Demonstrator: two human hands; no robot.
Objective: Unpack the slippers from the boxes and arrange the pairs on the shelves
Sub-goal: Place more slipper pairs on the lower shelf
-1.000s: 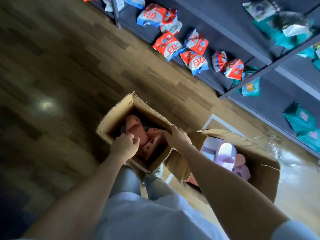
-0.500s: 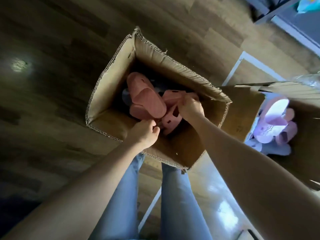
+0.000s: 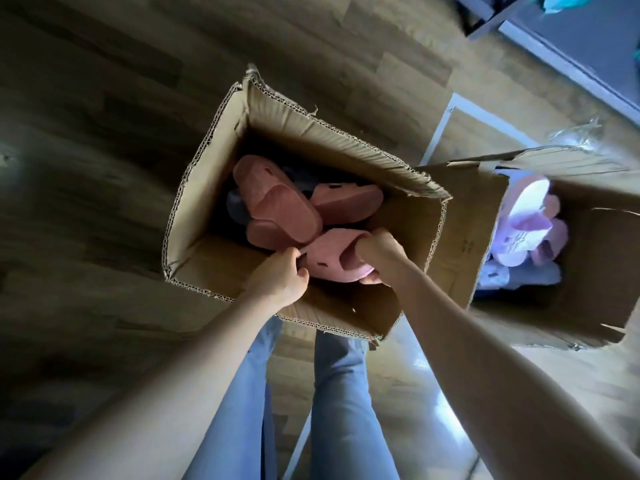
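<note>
Head view looks down into an open cardboard box on the wooden floor. Right hand is pushed inside a pink slipper, gripping it; left hand pinches its toe edge. More pink slippers lie beneath. A second box alongside holds lilac slippers.

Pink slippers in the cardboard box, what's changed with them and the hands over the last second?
The right hand has slid its fingers into the strap of one pink foam slipper and drawn it toward the near wall of the open cardboard box. The left hand has moved to pinch its toe end. The other pink slippers and the second box of lilac slippers stayed put.
</note>
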